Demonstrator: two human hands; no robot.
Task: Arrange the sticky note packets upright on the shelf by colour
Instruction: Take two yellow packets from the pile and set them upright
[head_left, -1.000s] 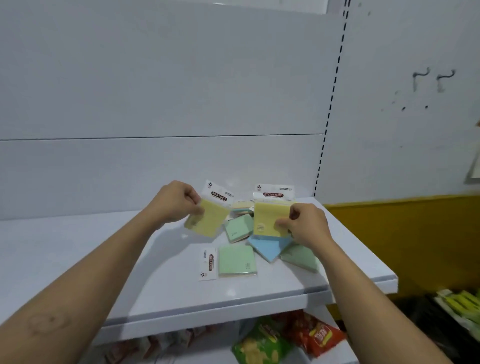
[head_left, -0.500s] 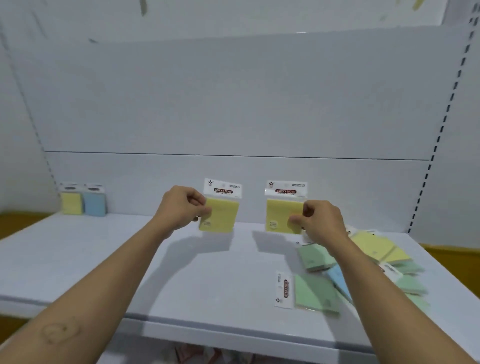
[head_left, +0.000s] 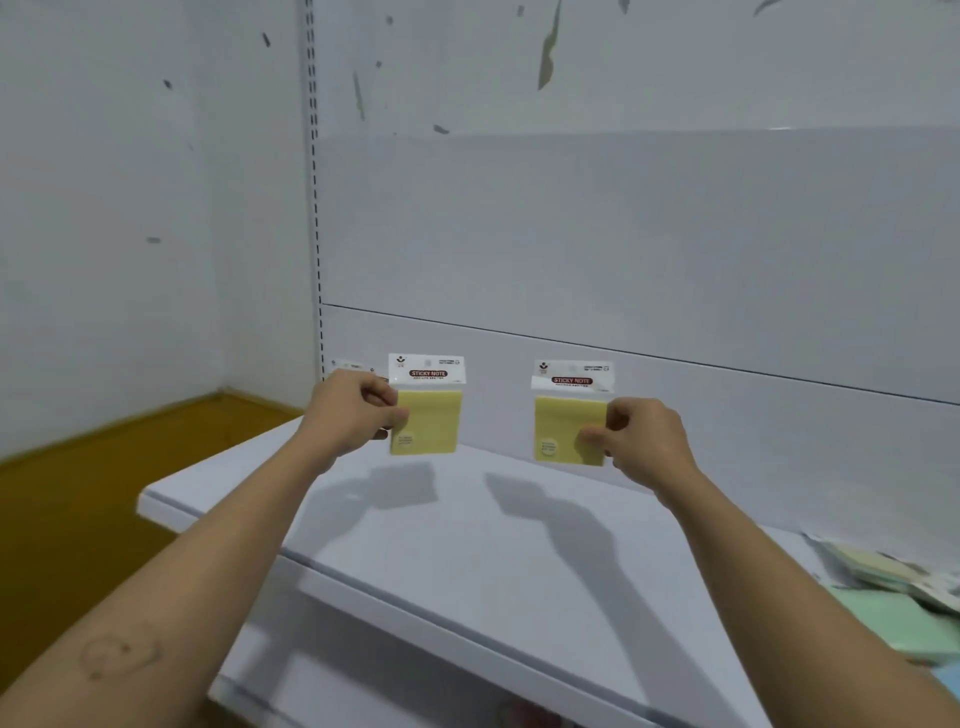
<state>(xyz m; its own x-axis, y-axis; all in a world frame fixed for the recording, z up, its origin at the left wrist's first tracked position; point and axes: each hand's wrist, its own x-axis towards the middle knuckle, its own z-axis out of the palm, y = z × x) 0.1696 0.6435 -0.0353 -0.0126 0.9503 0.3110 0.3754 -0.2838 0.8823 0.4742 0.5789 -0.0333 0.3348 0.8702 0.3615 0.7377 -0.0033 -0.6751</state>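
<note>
- While both packets hang in the air over the white metal shelf (head_left: 467, 545), I judge the step in hand to be carrying two yellows towards the shelf's left end.
- The left hand (head_left: 353, 410) pinches a square yellow sticky note packet with a white printed card header, the left yellow packet (head_left: 428, 415). It holds it by the left edge, fingers (head_left: 387, 400) curled behind and thumb on the front.
- The right hand (head_left: 644, 441) pinches a matching one, the right yellow packet (head_left: 566, 423), by its right edge, and its fingers (head_left: 592, 439) are clenched on it the same way.
- Both packets are upright with the header on top, long axis vertical and faces towards me. Their lower edges are just above the shelf, near the pale grey back panel (head_left: 623, 249). I cannot tell whether either touches the panel.
- The relation I would steer by is that a white header strip (head_left: 353, 365) of another packet shows just behind the left hand, in the corner by the back panel. Its colour is hidden.
- The free standing room looks to lie just right of that strip, directly below and behind the left yellow packet. The left hand is the nearer one, so I would set its packet down first, then bring the right one in beside it.
- A blurred loose pile of green and pale yellow packets (head_left: 893, 597) lies flat at the shelf's right end, well apart from both hands, so I judge most of the sorting is not yet done.
</note>
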